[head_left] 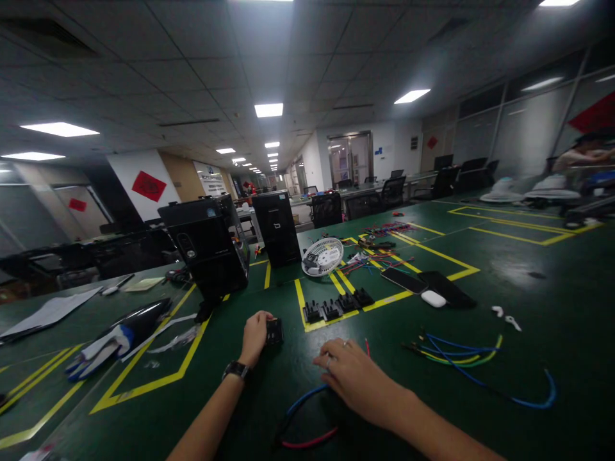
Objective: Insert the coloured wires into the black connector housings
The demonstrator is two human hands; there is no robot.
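Boxy black block (275,331) gripped by left hand (254,335) at green table (394,326); long axis can't be told. Smooth blue cable (303,397) bent in an arc, upper end pointed under right hand (353,378), grip there unclear. Hands set apart.

Two bare forearms (211,410) reach forward, hands apart.
The left hand (255,333) is curled, fingers bunched; the right hand (353,378) is palm down, fingers loosely bent and pointing toward the left one.
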